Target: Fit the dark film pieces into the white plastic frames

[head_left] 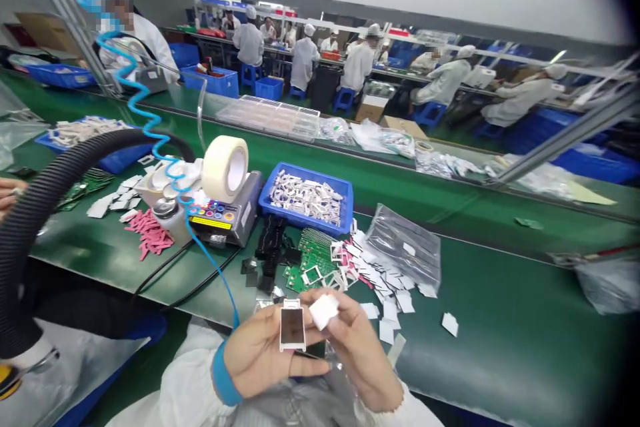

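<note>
The light is bright, white and quite even, and it seems to fall from above. Around the hands (256, 355) the shadows are soft. The white piece (324, 311) between the fingers is so bright that its surface detail is almost lost. To the right of the hands, the bench (480, 360) shows a pale sheen, and behind them the plastic bag (405, 247) gives small glare. Far beyond, the workers (305, 57) look small and soft, some faces pixelated. The wide lens darkens the far right edge.
</note>
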Demonstrator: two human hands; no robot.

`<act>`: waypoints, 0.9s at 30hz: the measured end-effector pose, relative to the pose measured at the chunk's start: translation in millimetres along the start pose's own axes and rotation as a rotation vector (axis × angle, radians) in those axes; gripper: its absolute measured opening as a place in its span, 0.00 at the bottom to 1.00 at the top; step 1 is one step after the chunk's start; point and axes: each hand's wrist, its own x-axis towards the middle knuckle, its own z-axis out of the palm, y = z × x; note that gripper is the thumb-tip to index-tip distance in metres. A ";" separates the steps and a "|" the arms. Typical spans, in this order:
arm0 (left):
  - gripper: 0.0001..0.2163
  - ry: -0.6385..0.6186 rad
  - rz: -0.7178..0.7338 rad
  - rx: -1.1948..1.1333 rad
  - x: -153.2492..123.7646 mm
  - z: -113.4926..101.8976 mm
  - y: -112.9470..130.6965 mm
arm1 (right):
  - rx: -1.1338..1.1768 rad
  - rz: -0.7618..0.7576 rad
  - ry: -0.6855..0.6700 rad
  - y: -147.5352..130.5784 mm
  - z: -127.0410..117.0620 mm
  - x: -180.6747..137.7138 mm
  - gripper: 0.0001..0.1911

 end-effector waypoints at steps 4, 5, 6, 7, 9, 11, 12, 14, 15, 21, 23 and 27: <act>0.14 0.096 0.077 0.034 7.4 9.5 -5.5 | -0.415 -0.231 0.213 -29.3 -6.7 -17.1 0.18; 0.14 0.130 0.109 0.054 9.0 11.3 -7.4 | -0.601 -0.288 0.219 -35.4 -4.6 -20.8 0.18; 0.15 0.159 0.141 0.082 10.5 12.9 -9.2 | -0.785 -0.342 0.220 -40.1 -1.1 -23.7 0.18; 0.15 0.185 0.175 0.117 11.9 14.2 -10.9 | -0.944 -0.393 0.221 -43.2 3.5 -25.7 0.19; 0.17 0.226 0.232 0.192 14.1 16.4 -13.3 | -1.156 -0.466 0.200 -45.2 13.6 -26.1 0.21; 0.18 0.257 0.250 0.239 15.4 17.8 -13.9 | -1.259 -0.545 0.157 -44.2 21.9 -22.7 0.19; 0.19 0.270 0.243 0.242 15.7 18.2 -13.7 | -1.287 -0.603 0.147 -43.5 24.7 -20.0 0.16; 0.18 0.286 0.218 0.221 15.8 18.5 -12.9 | -1.315 -0.737 0.175 -42.7 27.9 -14.3 0.09; 0.18 0.296 0.208 0.204 15.7 18.5 -12.6 | -1.312 -0.786 0.209 -42.6 28.7 -11.7 0.06; 0.16 0.351 0.202 0.063 19.7 12.5 -15.6 | -1.291 -0.767 0.335 -29.5 37.9 0.8 0.05; 0.14 0.380 0.164 -0.043 23.0 5.2 -18.6 | -1.305 -0.694 0.321 -18.6 39.1 4.9 0.07; 0.14 0.432 -0.051 -0.229 23.4 -14.8 -24.9 | -1.377 -0.523 0.209 -2.4 10.3 8.6 0.11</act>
